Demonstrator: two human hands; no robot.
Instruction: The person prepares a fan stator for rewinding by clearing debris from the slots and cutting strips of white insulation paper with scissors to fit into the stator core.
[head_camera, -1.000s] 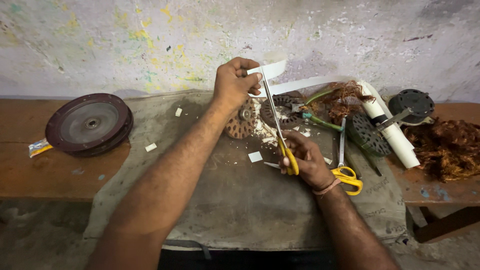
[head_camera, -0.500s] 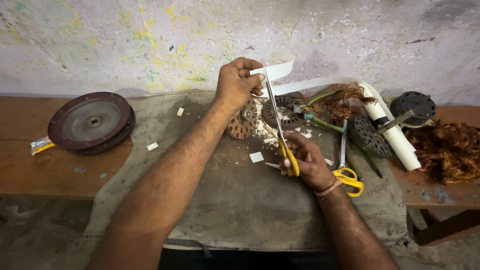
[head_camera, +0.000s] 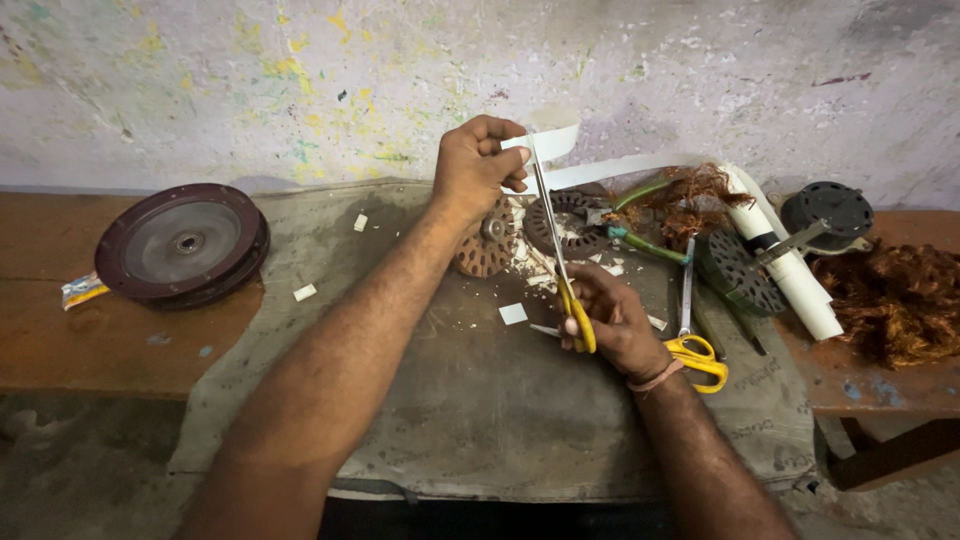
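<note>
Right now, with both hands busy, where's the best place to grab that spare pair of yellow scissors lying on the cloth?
Take the spare scissors by the yellow handle loops, coming from the near right. They lie flat on the cloth, loops toward the person and blades pointing away to the wall, just right of the right hand, so the loops are closest and unobstructed.

Yellow-handled scissors (head_camera: 560, 250): long, slim steel blades, handles low in the right hand (head_camera: 610, 320), tips pointing up and away toward the wall. Blades meet the white paper strip (head_camera: 548, 145) at its held end.

White paper strip: narrow, flat, pinched at one end by the left hand (head_camera: 480, 165), raised above the grey cloth (head_camera: 480, 400). Its free end extends to the right of the scissors, slightly curled.
</note>
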